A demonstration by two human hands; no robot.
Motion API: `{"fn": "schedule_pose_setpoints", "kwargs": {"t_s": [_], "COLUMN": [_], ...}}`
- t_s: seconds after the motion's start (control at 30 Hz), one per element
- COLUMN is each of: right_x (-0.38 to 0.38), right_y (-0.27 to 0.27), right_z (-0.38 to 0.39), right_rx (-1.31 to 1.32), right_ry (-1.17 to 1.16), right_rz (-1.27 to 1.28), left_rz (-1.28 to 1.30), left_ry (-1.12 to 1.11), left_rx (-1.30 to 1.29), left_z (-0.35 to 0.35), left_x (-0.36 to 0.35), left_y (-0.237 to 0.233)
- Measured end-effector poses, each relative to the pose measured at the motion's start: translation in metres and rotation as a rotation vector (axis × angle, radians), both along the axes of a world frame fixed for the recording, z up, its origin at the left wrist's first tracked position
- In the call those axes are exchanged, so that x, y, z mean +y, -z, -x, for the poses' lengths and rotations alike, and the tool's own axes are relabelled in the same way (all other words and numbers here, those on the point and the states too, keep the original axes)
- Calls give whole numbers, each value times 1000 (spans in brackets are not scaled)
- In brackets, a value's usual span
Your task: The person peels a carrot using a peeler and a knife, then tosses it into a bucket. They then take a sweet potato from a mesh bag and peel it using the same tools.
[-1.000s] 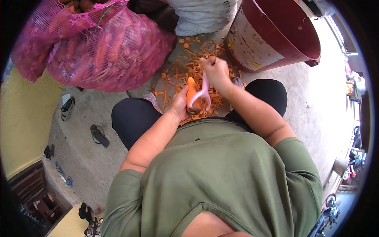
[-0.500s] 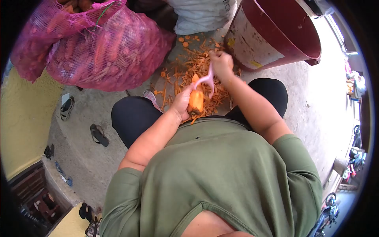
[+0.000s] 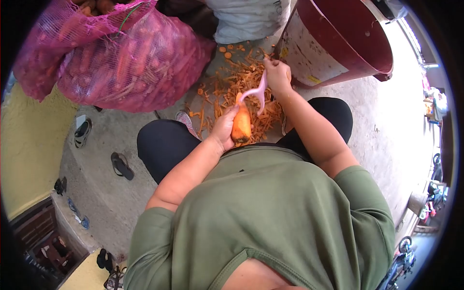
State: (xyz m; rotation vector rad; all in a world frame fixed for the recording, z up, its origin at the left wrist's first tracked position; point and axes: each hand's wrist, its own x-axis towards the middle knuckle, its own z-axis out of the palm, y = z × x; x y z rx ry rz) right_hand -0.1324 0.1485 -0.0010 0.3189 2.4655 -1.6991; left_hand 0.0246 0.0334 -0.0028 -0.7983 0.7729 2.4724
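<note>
My left hand (image 3: 224, 126) is wrapped round a thick orange carrot (image 3: 241, 126), whose dark stem end points toward my body. In my right hand (image 3: 277, 77), closed on its handle, is a pink peeler (image 3: 261, 89) with a forked head. The peeler's head overlaps the carrot's far, narrow end in this view. Below both hands a heap of orange peelings (image 3: 246, 75) covers the concrete between my feet.
A pink mesh sack (image 3: 140, 63) full of carrots stands at the front left. Beside it is a white sack (image 3: 249, 21), then a large dark red bucket (image 3: 314, 46) at the front right. A sandal (image 3: 122, 166) lies on the floor to my left.
My right hand and the peeler have shifted slightly to the right. The carrot has turned a little in my left hand, which otherwise stays in place.
</note>
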Motion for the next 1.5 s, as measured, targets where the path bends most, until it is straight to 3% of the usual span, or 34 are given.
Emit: {"fn": "schedule_pose_setpoints", "kwargs": {"t_s": [0.07, 0.13, 0.2, 0.3, 0.33, 0.4, 0.5, 0.6, 0.67, 0.73, 0.83, 0.87, 0.93, 1.0, 1.2, 1.33, 1.47, 1.5], "right_x": [-9, -13, -14, 2, 9, 7, -7, 1, 13, 13, -5, -6, 0, 14, 2, 30, 17, 14], "right_y": [-38, -30, -13, 18, 19, 24, -1, 3, 13, 8, -5, 4, 9, 10, -9, -1, -22, -25], "right_z": [-33, -52, -40, 9, 17, 11, -17, 8, 30, 31, -3, -5, 9, 26, 6, 36, -1, -14], "right_rx": [-33, -35, -24, 47, -51, 53, -26, -9, 152, 121, 73, 56, -22, 100, 24, -46, -153, -168], "right_ry": [-157, -283, -243, 69, 79, 49, -171, 7, 126, 131, -74, -169, -30, 90, -45, 0, -876, -947], "right_rz": [-95, -118, -206, -210, -169, -175, -271, -206, -391, -198, -244, -364, -359, -458, -389, -339, -525, -498], "left_rz": [-57, -33, 89, 121, 123, 145, 224, 249, 236, 260, 350, 393, 410, 359, 346, 541, 1108, 1197], "left_ry": [-31, 44, 34, 53, 64, 54, 65, 73, 70, 15, 47, 78, 94, 64, 149, 289, 306, 314], "left_rx": [24, 43, -4, 16, 23, 55, 74, 97, 126, 125, 183, 215, 220, 168, 188, 317, 429, 427], "left_z": [3, 3, 0, -4, -4, -2, 2, -2, -4, -1, -2, -1, -1, -3, 0, -3, 4, 6], "left_x": [-3, -6, 2, 3, 3, -2, 0, 2, 2, 1, 2, 2, 2, 2, -3, -11, -26, -29], "left_y": [0, -4, -16, -10, -13, -11, -10, -9, -8, -5, 2, 4, 7, 8, -2, -11, -6, -7]}}
